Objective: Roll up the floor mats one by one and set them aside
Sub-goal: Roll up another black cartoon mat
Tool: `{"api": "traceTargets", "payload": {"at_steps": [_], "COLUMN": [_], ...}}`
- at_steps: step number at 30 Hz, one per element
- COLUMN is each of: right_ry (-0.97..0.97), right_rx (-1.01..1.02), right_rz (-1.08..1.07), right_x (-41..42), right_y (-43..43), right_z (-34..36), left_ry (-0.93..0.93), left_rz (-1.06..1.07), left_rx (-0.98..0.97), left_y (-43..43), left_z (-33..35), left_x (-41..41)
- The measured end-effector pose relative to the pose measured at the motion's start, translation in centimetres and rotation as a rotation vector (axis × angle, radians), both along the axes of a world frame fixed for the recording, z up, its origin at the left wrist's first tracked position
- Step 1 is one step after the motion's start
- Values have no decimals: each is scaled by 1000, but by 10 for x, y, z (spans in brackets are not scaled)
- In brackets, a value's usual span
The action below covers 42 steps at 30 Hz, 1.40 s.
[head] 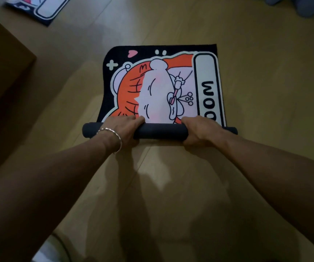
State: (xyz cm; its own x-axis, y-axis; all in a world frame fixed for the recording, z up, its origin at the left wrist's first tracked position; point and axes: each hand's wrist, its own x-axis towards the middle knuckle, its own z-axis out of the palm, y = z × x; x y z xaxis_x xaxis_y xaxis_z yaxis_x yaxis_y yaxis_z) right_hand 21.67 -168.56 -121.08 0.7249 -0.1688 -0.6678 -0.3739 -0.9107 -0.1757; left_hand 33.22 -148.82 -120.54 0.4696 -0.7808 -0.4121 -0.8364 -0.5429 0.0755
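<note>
Floor mat of black-edged fabric with an orange-and-white cartoon print [158,87] lies on the light wooden floor [265,72], at centre view ahead of me. Its near end is wound into a dark cylinder [160,130]; the far part lies flat. My left hand [123,127], with a silver bracelet [112,136] at the wrist, and my right hand [197,130] sit apart on the cylinder. Each grip is closed around it, fingers curled over it. A second printed mat [44,8] lies at far left, beyond a brown box [4,72].
</note>
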Motion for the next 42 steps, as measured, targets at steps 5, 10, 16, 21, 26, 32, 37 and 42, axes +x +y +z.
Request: {"api": "traceTargets", "payload": {"at_steps": [5, 10, 16, 21, 26, 32, 37, 42], "right_ry": [-108, -32, -78, -54, -16, -53, -51, -121], "right_rx": [-59, -36, -33, -30, 29, -10, 22, -43], "right_rz": [67, 49, 67, 68, 40, 57, 40, 69], "right_x": [-2, -1, -1, 2, 2, 2, 1, -1], "right_y": [1, 1, 2, 5, 6, 7, 8, 10], "right_z": [4, 3, 5, 5, 5, 4, 3, 3], "left_ry": [70, 39, 66, 62, 15, 113, 52, 147], "left_rz": [35, 12, 20, 15, 3, 14, 11, 29], "left_rx": [13, -10, 26, -1, 35, 11, 26, 14], "left_y": [-1, -1, -2, -1, -1, -2, -2, -2], "left_z": [1, -1, -3, 0, -1, 0, -3, -3], "left_x": [4, -1, 1, -1, -3, -1, -3, -3]}}
